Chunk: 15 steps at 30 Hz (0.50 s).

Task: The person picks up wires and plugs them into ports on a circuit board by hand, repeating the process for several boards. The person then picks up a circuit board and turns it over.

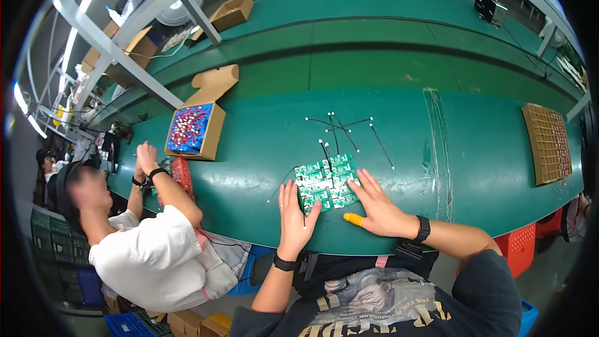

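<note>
A panel of green-and-white circuit boards [344,178] lies flat on the green bench in front of me, with short black cables on and around it. My left hand [296,219] rests along the panel's left edge, fingers stretched out. At the opposite edge lies my right hand [379,207], its fingers extended and spread, a yellow finger cot [354,219] on its thumb. Neither hand grips anything. Beyond the panel, several loose black cables with white connectors [339,126] lie crossed on the bench, and one black cable [382,146] lies apart to their right.
An open cardboard box [215,132] of blue and red wired parts stands at left. A co-worker [150,243] sits there beside red bubble wrap [182,178]. A gridded brown tray [545,143] lies far right. Clear tape strips [440,150] cross the green bench [262,125].
</note>
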Available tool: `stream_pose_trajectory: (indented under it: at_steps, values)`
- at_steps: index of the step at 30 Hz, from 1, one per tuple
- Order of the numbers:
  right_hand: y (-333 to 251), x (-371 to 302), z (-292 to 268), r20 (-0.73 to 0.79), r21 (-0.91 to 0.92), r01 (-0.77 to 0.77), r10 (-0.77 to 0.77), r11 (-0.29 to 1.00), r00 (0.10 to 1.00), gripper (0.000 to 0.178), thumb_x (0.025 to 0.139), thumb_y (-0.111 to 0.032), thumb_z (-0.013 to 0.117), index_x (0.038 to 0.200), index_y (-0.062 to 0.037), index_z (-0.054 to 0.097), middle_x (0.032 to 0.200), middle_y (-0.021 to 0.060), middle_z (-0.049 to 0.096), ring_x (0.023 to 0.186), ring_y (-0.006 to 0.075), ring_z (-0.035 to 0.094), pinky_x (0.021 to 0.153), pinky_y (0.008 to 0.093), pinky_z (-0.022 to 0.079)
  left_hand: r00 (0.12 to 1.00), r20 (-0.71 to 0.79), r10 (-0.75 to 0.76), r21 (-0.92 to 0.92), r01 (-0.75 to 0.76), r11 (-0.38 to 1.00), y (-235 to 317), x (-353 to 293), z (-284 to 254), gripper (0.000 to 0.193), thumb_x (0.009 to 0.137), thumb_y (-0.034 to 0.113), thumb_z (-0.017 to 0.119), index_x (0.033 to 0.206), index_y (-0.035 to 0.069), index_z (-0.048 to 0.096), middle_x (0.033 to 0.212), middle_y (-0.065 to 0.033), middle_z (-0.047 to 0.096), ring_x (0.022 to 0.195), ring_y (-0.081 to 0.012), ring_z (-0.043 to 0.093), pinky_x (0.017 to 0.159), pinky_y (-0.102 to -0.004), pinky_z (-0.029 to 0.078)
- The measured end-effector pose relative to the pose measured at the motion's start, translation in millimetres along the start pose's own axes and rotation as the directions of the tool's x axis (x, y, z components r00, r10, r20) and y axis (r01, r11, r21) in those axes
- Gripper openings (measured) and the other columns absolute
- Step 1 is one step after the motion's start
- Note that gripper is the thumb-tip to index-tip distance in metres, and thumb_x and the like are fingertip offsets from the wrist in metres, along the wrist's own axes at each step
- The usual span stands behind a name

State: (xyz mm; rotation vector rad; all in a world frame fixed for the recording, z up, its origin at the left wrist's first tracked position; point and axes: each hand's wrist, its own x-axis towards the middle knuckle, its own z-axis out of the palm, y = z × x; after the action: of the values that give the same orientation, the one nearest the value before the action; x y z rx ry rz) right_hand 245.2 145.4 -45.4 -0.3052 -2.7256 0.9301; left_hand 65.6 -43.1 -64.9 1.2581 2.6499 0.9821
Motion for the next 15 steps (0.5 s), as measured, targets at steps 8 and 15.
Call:
stream_pose_trajectory:
  at_steps: [8,15]
  values:
    - [53.8,-3.1,23.4,-0.084,0.828,-0.014,0.149,0.561,0.985,0.074,0.100,-0.003,0.070,0.166,-0.0025,0.034,0.168,0.0182,0.038,0.153,0.0304,0.043,0.124,0.0420,0.038,0.920,0.263,-0.289,-0.963,0.270,-0.016,24.8,-13.7,0.8,0.066,0.102,0.004,0.065,0.160,0.005,0.035,0.141,-0.0157,0.063,0.124,-0.0258,0.066,0.101,-0.0365,0.056]
    - [52.5,-1.8,20.9,0.017,0.864,-0.079,0.128,0.496,0.992,0.064,0.105,-0.003,0.064,0.164,-0.0012,0.038,0.167,0.0150,0.040,0.143,0.0259,0.054,0.119,0.0371,0.044,0.837,0.351,-0.420,-0.910,0.410,0.056,17.0,-20.1,6.6,0.040,0.107,0.006,0.060,0.145,0.003,0.048,0.128,-0.0080,0.069,0.113,-0.0163,0.069,0.095,-0.0326,0.057]
